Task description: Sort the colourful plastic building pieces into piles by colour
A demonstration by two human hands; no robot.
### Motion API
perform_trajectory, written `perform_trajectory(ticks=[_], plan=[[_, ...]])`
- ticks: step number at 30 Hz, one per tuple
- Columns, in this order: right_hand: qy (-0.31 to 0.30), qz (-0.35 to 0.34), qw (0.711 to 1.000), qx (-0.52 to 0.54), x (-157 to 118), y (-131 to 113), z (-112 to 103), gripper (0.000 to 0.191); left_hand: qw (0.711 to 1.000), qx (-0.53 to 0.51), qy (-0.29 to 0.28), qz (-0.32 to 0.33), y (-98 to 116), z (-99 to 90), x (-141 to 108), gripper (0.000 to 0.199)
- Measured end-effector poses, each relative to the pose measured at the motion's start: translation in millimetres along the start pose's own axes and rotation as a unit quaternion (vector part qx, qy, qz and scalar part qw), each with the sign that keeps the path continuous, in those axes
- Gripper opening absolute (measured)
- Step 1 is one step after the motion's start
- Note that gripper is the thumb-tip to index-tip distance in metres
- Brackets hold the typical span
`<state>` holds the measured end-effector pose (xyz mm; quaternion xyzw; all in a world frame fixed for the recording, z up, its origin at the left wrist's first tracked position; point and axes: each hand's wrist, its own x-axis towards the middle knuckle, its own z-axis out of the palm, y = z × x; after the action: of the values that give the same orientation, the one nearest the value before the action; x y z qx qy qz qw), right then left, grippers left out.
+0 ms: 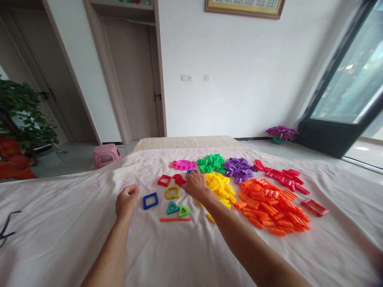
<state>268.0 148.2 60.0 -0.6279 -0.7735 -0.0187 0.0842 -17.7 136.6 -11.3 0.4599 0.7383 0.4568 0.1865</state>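
Observation:
My left hand (pixel 127 199) is curled just above the cloth, left of a blue square frame (pixel 150 201); whether anything is in its fingers is too small to tell. Reaching forward, my right hand (pixel 195 184) has its fingers at a red piece (pixel 178 179) and a blue piece (pixel 191 172) partly hidden behind it. Near them lie a red square frame (pixel 164 180), a yellow square frame (pixel 172 193), a teal triangle (pixel 172 207), a green triangle (pixel 184 211) and an orange stick (pixel 175 219). A pink tray-like piece (pixel 183 164) lies beyond.
Piles of yellow (pixel 222 187), green (pixel 212 162), purple (pixel 238 169), red (pixel 287 178) and orange pieces (pixel 269 205) cover the right side. A red frame stack (pixel 314 207) lies far right, dark glasses (pixel 7 229) far left. A pink stool (pixel 106 155) stands beyond.

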Motion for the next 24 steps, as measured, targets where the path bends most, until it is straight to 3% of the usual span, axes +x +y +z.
perform_trajectory(ticks=[4,8,12,15,17,20,24], plan=[[-0.044,-0.076,0.993,0.078,-31,5,-12,0.023,0.999,0.041,-0.013,-0.01,4,-1.5,-5,0.039],[-0.095,-0.161,0.976,0.11,-60,8,-8,0.038,0.997,0.072,-0.028,-0.011,10,-1.6,-11,0.036],[-0.11,-0.223,0.962,0.114,-70,7,-6,0.042,0.996,0.077,-0.037,-0.008,12,-1.4,-13,0.033],[-0.113,-0.225,0.96,0.122,-72,7,-7,0.04,0.997,0.063,-0.037,-0.012,13,-2.8,-13,0.031],[-0.094,-0.209,0.96,0.161,-73,8,-7,0.034,0.998,0.04,-0.034,-0.017,14,-3.5,-14,0.029],[-0.007,-0.185,0.942,0.279,-73,8,-4,0.019,0.999,-0.027,-0.032,-0.014,20,-1.3,-18,0.031],[0.137,-0.208,0.867,0.431,-74,4,0,0.01,0.979,-0.17,-0.109,0.024,45,8.6,-35,0.046]])
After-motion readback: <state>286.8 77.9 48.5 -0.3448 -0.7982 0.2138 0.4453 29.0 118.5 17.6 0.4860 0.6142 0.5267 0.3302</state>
